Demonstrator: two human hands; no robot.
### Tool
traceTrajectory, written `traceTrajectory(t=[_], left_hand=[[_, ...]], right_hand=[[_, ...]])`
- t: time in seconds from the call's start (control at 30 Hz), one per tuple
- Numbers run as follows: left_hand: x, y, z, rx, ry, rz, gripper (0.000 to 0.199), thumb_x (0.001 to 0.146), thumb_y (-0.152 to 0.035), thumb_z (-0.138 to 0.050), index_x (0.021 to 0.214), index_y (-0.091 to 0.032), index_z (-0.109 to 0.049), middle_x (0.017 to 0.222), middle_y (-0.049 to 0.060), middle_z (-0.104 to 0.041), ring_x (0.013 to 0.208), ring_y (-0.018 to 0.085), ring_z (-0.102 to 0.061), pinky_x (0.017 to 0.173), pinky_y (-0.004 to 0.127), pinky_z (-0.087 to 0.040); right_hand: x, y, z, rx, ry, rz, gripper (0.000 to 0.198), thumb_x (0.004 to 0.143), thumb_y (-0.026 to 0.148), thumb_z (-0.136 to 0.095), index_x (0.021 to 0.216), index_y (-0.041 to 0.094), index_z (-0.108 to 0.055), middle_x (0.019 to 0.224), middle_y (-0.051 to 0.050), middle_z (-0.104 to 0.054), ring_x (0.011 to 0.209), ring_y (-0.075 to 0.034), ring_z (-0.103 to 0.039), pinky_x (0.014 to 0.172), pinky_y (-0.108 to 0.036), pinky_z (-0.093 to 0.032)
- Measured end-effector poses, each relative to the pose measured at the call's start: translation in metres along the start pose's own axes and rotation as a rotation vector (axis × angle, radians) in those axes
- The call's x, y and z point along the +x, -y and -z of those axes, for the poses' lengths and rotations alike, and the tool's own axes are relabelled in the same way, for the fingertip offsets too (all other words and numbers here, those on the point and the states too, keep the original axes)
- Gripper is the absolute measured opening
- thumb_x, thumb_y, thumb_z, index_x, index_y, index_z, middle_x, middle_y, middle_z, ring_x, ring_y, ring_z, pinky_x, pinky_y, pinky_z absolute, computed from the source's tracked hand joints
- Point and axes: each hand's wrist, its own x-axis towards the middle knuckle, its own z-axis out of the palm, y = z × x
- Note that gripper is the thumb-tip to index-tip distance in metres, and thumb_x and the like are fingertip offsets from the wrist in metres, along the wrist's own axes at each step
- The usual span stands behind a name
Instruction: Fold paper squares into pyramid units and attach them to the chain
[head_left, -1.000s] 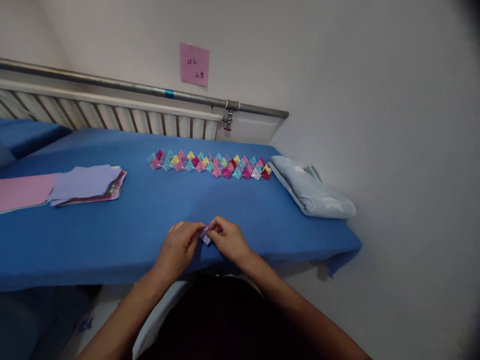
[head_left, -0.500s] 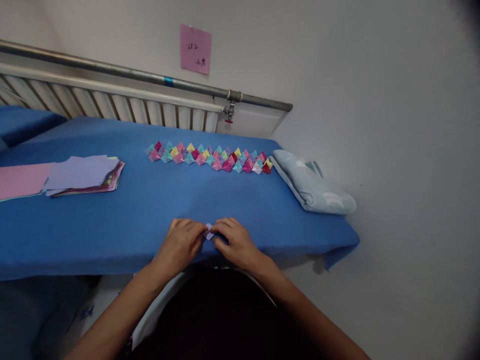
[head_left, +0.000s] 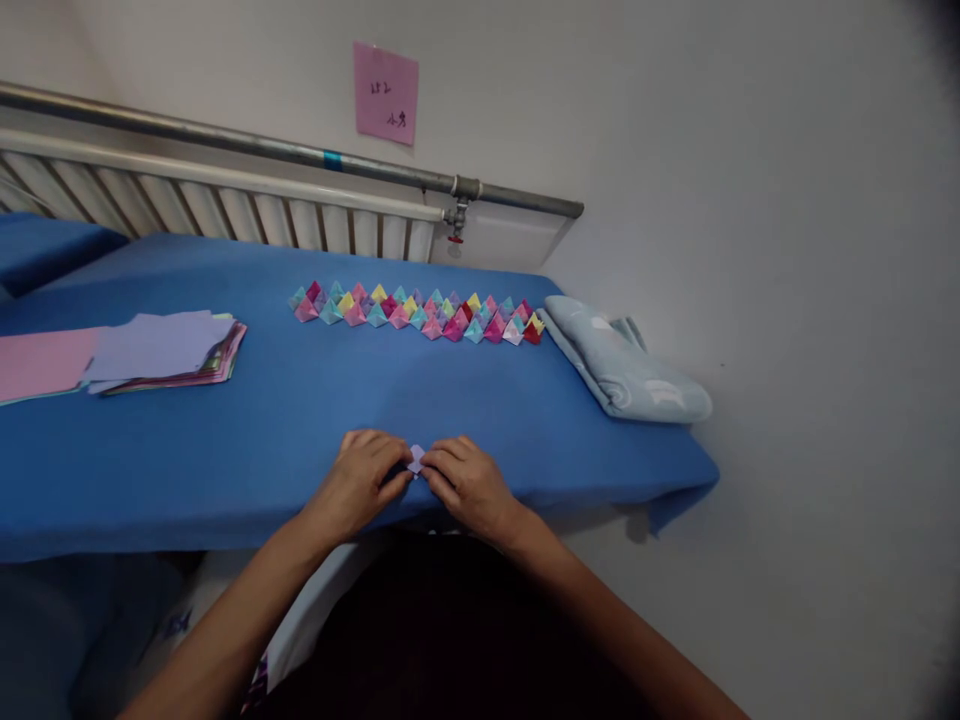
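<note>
Spread beneath the folded-paper row point(head_left: 420, 319): blue cloth point(head_left: 315, 390). Left of the row: paper stack point(head_left: 161, 345), seemingly left to fold. Within the row: many shapes, apparently finished. Nearer than the row: left hand point(head_left: 358, 478) and right hand point(head_left: 470, 486), both pinching small lilac paper point(head_left: 416, 458) between them, seemingly part-folded.

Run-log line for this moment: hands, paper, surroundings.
left hand: holds purple paper; right hand: holds same paper; paper stack: on blue cloth, left; folded papers: farther back; blanket: right
</note>
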Motion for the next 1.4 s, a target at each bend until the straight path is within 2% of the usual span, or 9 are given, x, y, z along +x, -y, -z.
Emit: traceTrajectory(t=[0.2, 0.47, 0.7, 0.9, 1.2, 1.4], left_hand=[[0.0, 0.004, -0.003, 0.041, -0.037, -0.054, 0.016, 0.09, -0.029, -0.051, 0.093, -0.022, -0.065, 0.097, 0.004, -0.069, 0.091, 0.019, -0.057, 0.083, 0.035, -0.036], [-0.001, 0.006, -0.005, 0.135, -0.064, -0.077, 0.018, 0.092, -0.027, -0.049, 0.091, -0.021, -0.066, 0.095, 0.004, -0.07, 0.088, 0.019, -0.056, 0.082, 0.036, -0.034], [0.004, 0.001, -0.002, 0.175, 0.002, 0.098, 0.023, 0.092, -0.032, -0.048, 0.083, -0.021, -0.067, 0.085, 0.003, -0.065, 0.084, 0.02, -0.053, 0.076, 0.034, -0.033], [0.01, -0.008, 0.0, 0.227, 0.056, 0.237, 0.026, 0.091, -0.033, -0.047, 0.079, -0.021, -0.067, 0.082, 0.004, -0.064, 0.083, 0.022, -0.054, 0.075, 0.036, -0.033], [0.028, -0.024, 0.009, 0.248, 0.227, 0.5, 0.026, 0.088, -0.034, -0.048, 0.082, -0.02, -0.069, 0.095, 0.007, -0.069, 0.097, 0.026, -0.058, 0.081, 0.038, -0.036], [0.033, -0.024, 0.012, 0.249, 0.265, 0.544, 0.028, 0.088, -0.037, -0.048, 0.083, -0.02, -0.069, 0.095, 0.008, -0.071, 0.098, 0.028, -0.06, 0.082, 0.039, -0.038]], right_hand=[[0.0, 0.001, -0.002, -0.052, -0.005, -0.032, 0.023, 0.096, 0.024, -0.043, 0.094, 0.018, -0.065, 0.09, -0.008, -0.065, 0.085, -0.019, -0.055, 0.08, -0.033, -0.043], [0.0, 0.002, -0.004, -0.065, -0.03, -0.09, 0.016, 0.092, 0.017, -0.047, 0.087, 0.019, -0.062, 0.087, -0.006, -0.063, 0.083, -0.019, -0.054, 0.077, -0.031, -0.043], [0.006, 0.006, -0.005, -0.017, -0.059, -0.218, 0.011, 0.089, 0.018, -0.052, 0.079, 0.019, -0.057, 0.087, -0.005, -0.06, 0.084, -0.018, -0.054, 0.077, -0.03, -0.043], [0.011, 0.007, -0.006, -0.028, -0.075, -0.316, 0.016, 0.089, 0.021, -0.055, 0.074, 0.019, -0.055, 0.083, -0.004, -0.059, 0.082, -0.017, -0.054, 0.076, -0.029, -0.041], [0.017, 0.008, -0.004, -0.046, -0.042, -0.391, 0.018, 0.086, 0.02, -0.059, 0.07, 0.019, -0.053, 0.081, -0.002, -0.059, 0.079, -0.015, -0.053, 0.073, -0.027, -0.04], [0.019, 0.009, -0.002, -0.053, -0.03, -0.402, 0.018, 0.086, 0.02, -0.06, 0.068, 0.019, -0.054, 0.079, -0.002, -0.058, 0.077, -0.015, -0.052, 0.071, -0.027, -0.039]])
